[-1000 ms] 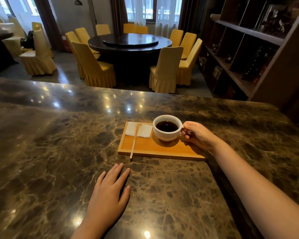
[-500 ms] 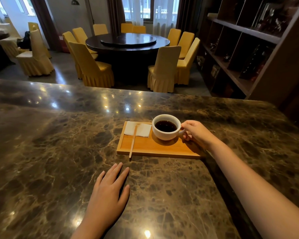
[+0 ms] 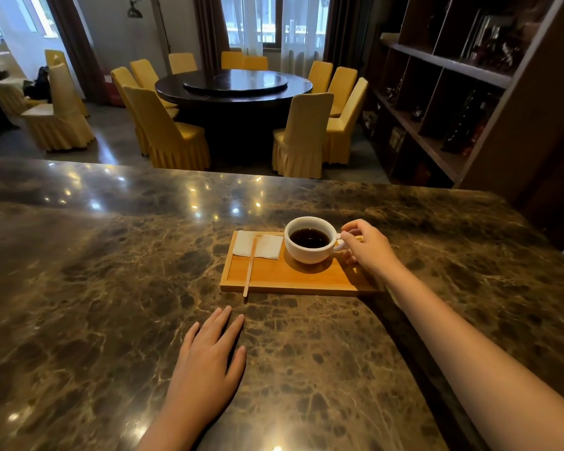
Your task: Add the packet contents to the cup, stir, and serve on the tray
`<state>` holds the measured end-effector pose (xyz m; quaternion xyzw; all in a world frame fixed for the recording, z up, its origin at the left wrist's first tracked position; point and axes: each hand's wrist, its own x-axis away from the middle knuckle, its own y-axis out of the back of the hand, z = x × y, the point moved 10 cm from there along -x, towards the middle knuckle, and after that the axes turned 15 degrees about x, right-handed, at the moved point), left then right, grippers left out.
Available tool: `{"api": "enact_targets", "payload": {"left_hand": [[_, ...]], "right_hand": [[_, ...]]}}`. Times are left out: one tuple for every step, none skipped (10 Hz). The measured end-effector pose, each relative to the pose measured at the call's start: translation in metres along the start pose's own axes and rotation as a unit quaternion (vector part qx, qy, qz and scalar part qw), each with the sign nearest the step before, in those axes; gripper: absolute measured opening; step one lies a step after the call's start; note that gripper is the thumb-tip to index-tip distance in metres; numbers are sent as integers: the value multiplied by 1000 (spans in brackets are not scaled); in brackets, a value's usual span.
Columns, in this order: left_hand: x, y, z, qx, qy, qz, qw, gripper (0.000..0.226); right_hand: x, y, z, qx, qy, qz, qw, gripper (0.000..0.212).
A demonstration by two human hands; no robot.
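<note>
A white cup (image 3: 306, 253) filled with dark liquid stands upright on the right half of a wooden tray (image 3: 293, 278) on the marble counter. My right hand (image 3: 368, 247) pinches the cup's handle from the right. A white napkin (image 3: 267, 245) lies at the tray's far left corner. Across it rests a thin wooden stir stick (image 3: 250, 270), whose near end juts over the tray's front edge. My left hand (image 3: 209, 356) lies flat on the counter in front of the tray, fingers together, holding nothing.
The dark marble counter (image 3: 95, 304) stretches wide to the left and front. A dark wooden shelf unit (image 3: 463, 102) rises at the right. Beyond the counter stand a round dark table (image 3: 235, 84) and several yellow-covered chairs.
My right hand's grip on the handle has shifted slightly, with the thumb now on top. The cup stays on the tray. The view has tilted a little; my left hand has not moved.
</note>
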<state>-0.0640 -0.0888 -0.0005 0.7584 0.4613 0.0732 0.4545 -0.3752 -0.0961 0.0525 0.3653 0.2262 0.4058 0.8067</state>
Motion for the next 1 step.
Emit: {"api": "enact_targets", "payload": {"left_hand": [[2, -3, 1, -2, 0, 8, 1000, 53]], "right_hand": [[7, 12, 0, 67, 12, -40, 997, 12]]}}
